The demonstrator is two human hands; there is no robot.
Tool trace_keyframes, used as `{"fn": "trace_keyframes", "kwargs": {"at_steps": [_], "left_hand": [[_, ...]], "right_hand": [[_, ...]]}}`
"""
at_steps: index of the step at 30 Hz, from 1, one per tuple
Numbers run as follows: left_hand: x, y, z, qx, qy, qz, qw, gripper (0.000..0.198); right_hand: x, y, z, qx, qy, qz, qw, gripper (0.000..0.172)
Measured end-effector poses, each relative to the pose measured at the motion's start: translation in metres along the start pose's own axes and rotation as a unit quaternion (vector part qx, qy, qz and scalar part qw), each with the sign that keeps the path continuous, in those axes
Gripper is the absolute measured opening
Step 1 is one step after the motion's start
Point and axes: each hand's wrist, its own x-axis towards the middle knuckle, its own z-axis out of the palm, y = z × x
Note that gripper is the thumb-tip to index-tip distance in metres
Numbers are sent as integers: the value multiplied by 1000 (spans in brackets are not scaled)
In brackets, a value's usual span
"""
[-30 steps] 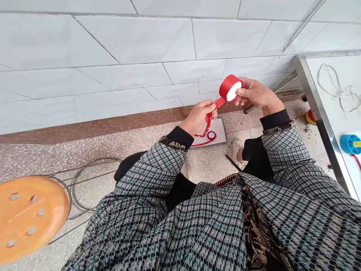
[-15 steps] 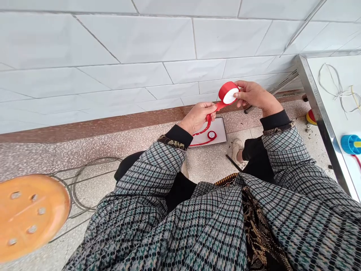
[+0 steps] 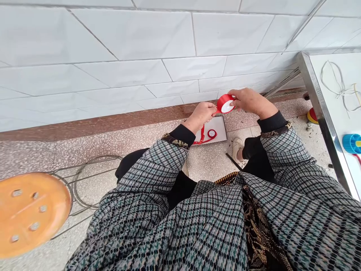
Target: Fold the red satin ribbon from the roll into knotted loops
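Just right of the frame's centre, the right hand (image 3: 249,102) has its fingers curled around one red roll of ribbon with a white side face (image 3: 225,104), gripping it by the rim. The left hand (image 3: 203,114) sits just beside it to the left, with thumb and fingers pinched shut on the loose red ribbon strip (image 3: 202,132) that comes off the roll. From that hand the strip hangs down to a flat white rectangular board (image 3: 220,127) lying on the speckled floor below the hands.

A second, smaller red spool with a white centre (image 3: 211,133) lies on that board, making two red rolls in all. One white shoe (image 3: 237,146) shows just right of the board.

At lower left is one round orange stool seat with holes (image 3: 31,212), with thin metal wire hoops (image 3: 90,177) on the floor beside it.

Along the right edge runs one white table with a steel rim (image 3: 318,101). It carries one blue round cap (image 3: 351,143) and one loose loop of pale wires (image 3: 337,84). One red and yellow round object (image 3: 311,116) lies on the floor below the table's edge.
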Motion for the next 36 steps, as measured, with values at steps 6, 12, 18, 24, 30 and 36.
{"fn": "trace_keyframes", "kwargs": {"at_steps": [6,12,18,24,30,36], "left_hand": [[9,-9,1,26,-6,-9,1000,31],[15,-15,-3,-68,-56,-49,995,39],[11,-16,0,-108,-69,-19,992,62],[14,-22,3,-125,-61,-1,990,54],[14,-27,9,-118,-50,-15,992,55],[15,-29,9,-139,-48,-41,988,49]], "right_hand": [[-1,-11,9,-132,12,5,991,44],[-11,-28,11,-194,30,-12,980,37],[-16,-38,7,-194,54,-26,979,41],[-8,-29,6,-180,74,-46,980,34],[-10,-31,1,-181,46,-46,981,36],[-3,-31,11,-153,78,-51,984,33]]}}
